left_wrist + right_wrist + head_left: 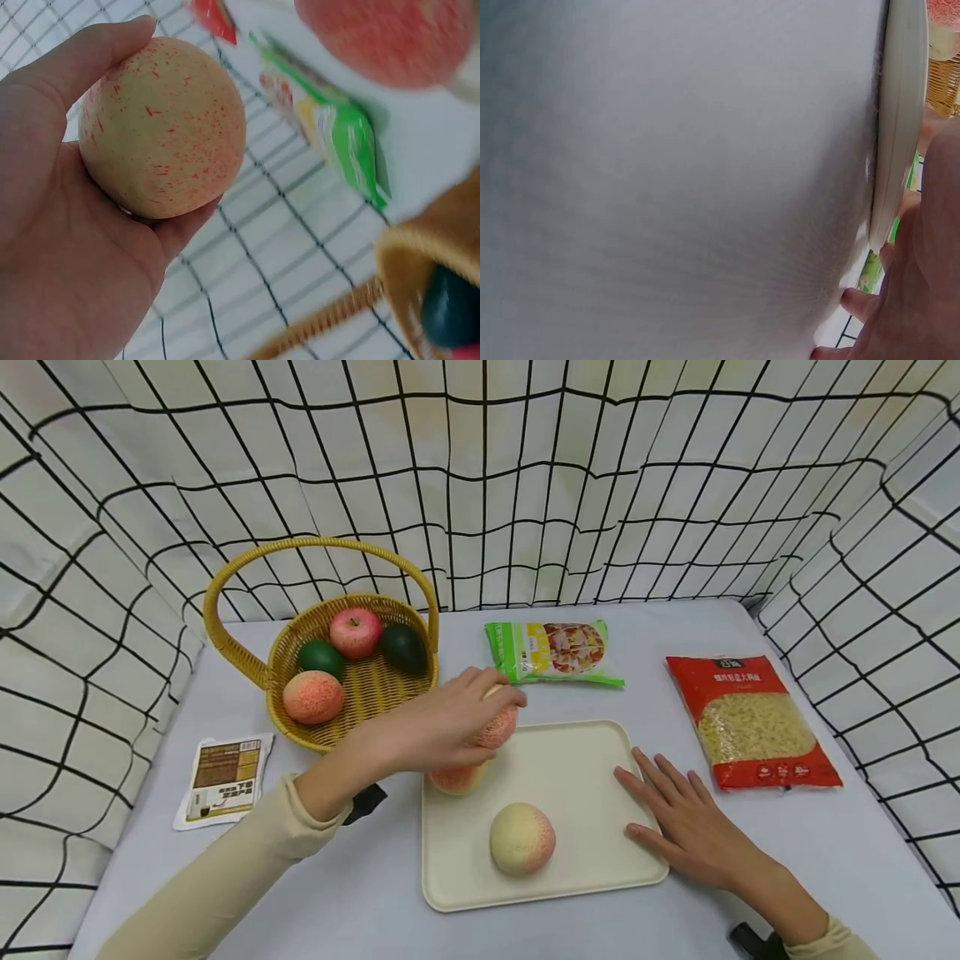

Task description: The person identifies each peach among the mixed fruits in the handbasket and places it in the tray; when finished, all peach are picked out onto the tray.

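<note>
My left hand (442, 722) holds a pink-and-cream peach (500, 728) above the back left of a cream tray (592, 785). In the left wrist view, thumb and fingers curl round this peach (165, 127). Partly hidden under the hand, a second peach (452, 781) sits at the tray's left side. Another peach (522, 839) rests near the tray's front middle. My right hand (686, 827) lies with spread, fairly straight fingers at the tray's right edge. The right wrist view shows the tray's side (901, 112) next to those fingers.
A yellow wicker basket (367, 689) at the back left contains a peach (313, 697), a red apple (356, 632) and two dark green fruits. Around the tray lie a green packet (555, 652), a red pasta bag (753, 722) and a white-brown pouch (225, 779). Black netting surrounds the table.
</note>
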A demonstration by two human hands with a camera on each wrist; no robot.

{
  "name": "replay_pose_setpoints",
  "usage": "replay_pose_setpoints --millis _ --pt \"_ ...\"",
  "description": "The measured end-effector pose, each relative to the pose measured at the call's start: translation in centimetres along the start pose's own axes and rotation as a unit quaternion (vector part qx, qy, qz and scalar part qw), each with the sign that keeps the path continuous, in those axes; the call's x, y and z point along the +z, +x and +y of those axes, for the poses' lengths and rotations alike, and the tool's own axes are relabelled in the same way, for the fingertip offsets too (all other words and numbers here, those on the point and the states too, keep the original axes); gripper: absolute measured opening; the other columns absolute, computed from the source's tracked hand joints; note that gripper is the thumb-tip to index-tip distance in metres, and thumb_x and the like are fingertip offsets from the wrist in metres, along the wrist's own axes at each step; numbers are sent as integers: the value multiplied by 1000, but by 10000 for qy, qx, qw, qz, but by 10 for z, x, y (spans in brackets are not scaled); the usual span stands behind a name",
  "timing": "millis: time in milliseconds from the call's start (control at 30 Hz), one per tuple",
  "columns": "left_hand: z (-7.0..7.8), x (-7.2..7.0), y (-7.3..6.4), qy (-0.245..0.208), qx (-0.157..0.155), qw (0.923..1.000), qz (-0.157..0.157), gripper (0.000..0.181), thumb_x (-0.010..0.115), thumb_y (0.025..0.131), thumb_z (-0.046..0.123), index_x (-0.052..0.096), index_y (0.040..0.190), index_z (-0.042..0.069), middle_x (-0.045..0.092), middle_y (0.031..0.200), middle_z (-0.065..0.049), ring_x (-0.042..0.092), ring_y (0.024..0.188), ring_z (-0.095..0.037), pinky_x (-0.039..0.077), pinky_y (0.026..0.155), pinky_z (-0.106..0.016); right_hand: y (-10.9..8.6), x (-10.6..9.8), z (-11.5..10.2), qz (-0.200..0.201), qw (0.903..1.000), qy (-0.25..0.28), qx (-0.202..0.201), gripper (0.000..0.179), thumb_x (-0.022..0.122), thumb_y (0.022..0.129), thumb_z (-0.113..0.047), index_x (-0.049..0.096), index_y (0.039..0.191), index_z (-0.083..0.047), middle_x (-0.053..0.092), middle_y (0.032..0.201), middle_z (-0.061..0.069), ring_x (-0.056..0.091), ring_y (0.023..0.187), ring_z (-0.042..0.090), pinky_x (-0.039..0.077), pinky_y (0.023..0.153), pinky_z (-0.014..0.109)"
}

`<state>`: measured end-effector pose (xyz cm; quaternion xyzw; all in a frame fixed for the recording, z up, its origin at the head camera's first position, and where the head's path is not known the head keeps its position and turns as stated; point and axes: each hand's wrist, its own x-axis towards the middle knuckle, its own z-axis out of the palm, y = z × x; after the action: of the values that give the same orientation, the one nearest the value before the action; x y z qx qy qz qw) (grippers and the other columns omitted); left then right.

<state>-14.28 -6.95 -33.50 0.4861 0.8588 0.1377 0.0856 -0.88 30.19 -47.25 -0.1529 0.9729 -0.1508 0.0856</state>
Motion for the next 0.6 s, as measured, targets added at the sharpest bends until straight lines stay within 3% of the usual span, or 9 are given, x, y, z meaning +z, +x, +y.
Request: replay_pose_setpoints --millis 267,467,600 --pt "28 38 64 450 680 9932 -825 64 75 100 32 43 154 19 47 153 -7 51 138 -28 45 120 -41 2 2 -2 -3 10000 -34 -82 76 61 101 -59 31 168 -39 19 181 3 21 163 45 19 121 80" --pt "43 63 96 693 882 9878 -1082 65 72 102 39 40 156 23 46 156 -2 54 135 -23 49 114 -37 0 2 -1 12 9999 -129 6 79 62 100 -61 28 168 -40 18 181 3 20 164 44 18 123 80" --pt "43 77 110 818 711 9872 -1166 63 71 103 39 39 155 25 45 155 -2 54 134 -23 50 113 -37 -2 1 -1 61 9999 -138 14 80 61 100 -62 28 169 -39 19 181 3 20 163 45 19 122 80"
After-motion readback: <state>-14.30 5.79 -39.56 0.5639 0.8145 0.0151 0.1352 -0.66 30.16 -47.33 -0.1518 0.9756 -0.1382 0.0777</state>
